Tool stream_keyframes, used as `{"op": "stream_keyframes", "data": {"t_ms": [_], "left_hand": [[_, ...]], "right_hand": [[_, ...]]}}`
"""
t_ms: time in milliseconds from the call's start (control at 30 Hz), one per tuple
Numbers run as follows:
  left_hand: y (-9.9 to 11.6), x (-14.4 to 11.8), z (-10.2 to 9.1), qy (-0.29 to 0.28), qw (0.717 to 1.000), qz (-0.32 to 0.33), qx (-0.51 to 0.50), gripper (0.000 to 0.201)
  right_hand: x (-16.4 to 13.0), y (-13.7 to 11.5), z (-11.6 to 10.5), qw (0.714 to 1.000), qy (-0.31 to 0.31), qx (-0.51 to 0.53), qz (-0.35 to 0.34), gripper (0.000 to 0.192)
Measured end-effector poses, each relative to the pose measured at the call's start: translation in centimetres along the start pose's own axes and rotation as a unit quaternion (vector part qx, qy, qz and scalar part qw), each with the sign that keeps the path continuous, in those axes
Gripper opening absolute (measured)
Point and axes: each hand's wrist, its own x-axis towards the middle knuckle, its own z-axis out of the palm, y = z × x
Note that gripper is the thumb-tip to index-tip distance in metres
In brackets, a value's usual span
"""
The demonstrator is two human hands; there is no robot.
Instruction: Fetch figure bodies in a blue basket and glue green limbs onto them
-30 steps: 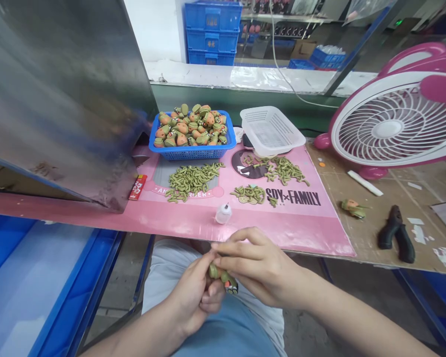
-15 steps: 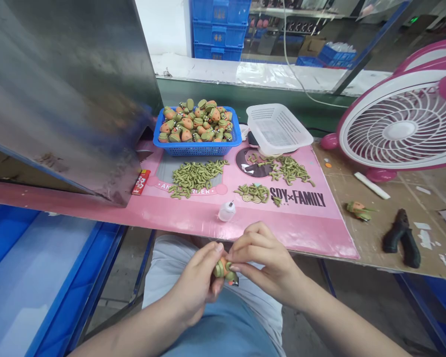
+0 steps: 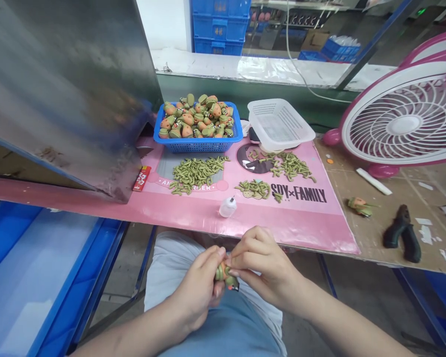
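Over my lap, a small green and orange figurine (image 3: 223, 271) is gripped between the fingers of my left hand (image 3: 198, 285). My right hand (image 3: 262, 263) is closed in a pinch against the figurine's upper side; whatever small part its fingertips may hold is hidden. On the pink mat, just beyond my hands, stands a small white bottle (image 3: 228, 207) with a thin dark tip. Loose green curved pieces lie in a larger pile (image 3: 196, 173) at the left and a smaller pile (image 3: 255, 189) nearer the middle, with more pieces (image 3: 292, 166) behind at the right.
A blue basket (image 3: 198, 145) heaped with similar figurines stands at the back, beside a white perforated basket (image 3: 280, 124). To the right are a pink and white fan (image 3: 403, 124), black-handled pliers (image 3: 402, 233) and one more figurine (image 3: 360, 206). A metal box (image 3: 70, 99) blocks the left.
My view has shifted slightly. Both hands stay together on the figurine, with only a small shift of the right fingers against it.
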Motion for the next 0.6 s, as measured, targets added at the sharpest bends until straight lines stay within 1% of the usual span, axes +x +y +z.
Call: {"op": "stream_keyframes", "data": {"t_ms": [67, 133, 200, 267, 300, 333, 367, 467, 533, 600], "left_hand": [[-0.1, 0.0, -0.1, -0.005, 1.000, 0.001, -0.005, 0.038], [0.1, -0.1, -0.2, -0.010, 1.000, 0.017, -0.002, 0.040], [0.3, -0.3, -0.4, -0.026, 0.998, 0.060, 0.018, 0.040], [0.5, -0.4, -0.7, -0.049, 0.992, 0.111, 0.040, 0.045], [0.5, -0.4, -0.9, -0.056, 0.989, 0.128, 0.048, 0.049], [0.5, -0.3, -1.0, -0.058, 0.988, 0.136, 0.054, 0.054], [0.4, -0.2, -1.1, -0.057, 0.988, 0.132, 0.061, 0.059], [0.1, 0.9, -1.3, -0.068, 0.989, 0.087, 0.100, 0.073], [-0.2, 2.2, -1.1, -0.102, 0.985, 0.062, 0.121, 0.080], [-0.6, 3.6, -0.9, -0.139, 0.980, 0.040, 0.136, 0.082]], "right_hand": [[-0.2, -0.1, 0.1, 1.000, 0.007, -0.005, 0.004, 0.009], [-0.6, -0.1, 0.1, 0.999, 0.041, -0.009, 0.002, 0.010], [-1.1, -0.1, 0.2, 0.993, 0.117, 0.000, 0.022, 0.015], [-1.7, -0.1, 0.5, 0.978, 0.192, 0.028, 0.075, 0.021], [-2.0, -0.1, 0.7, 0.971, 0.210, 0.048, 0.104, 0.025], [-2.2, -0.1, 1.0, 0.967, 0.212, 0.070, 0.125, 0.029], [-2.4, -0.1, 1.2, 0.966, 0.200, 0.090, 0.137, 0.033], [-2.8, -0.2, 1.9, 0.968, 0.152, 0.123, 0.155, 0.044], [-3.0, 0.0, 2.0, 0.968, 0.139, 0.117, 0.171, 0.049], [-3.7, 0.5, 1.4, 0.969, 0.134, 0.099, 0.181, 0.051]]}}
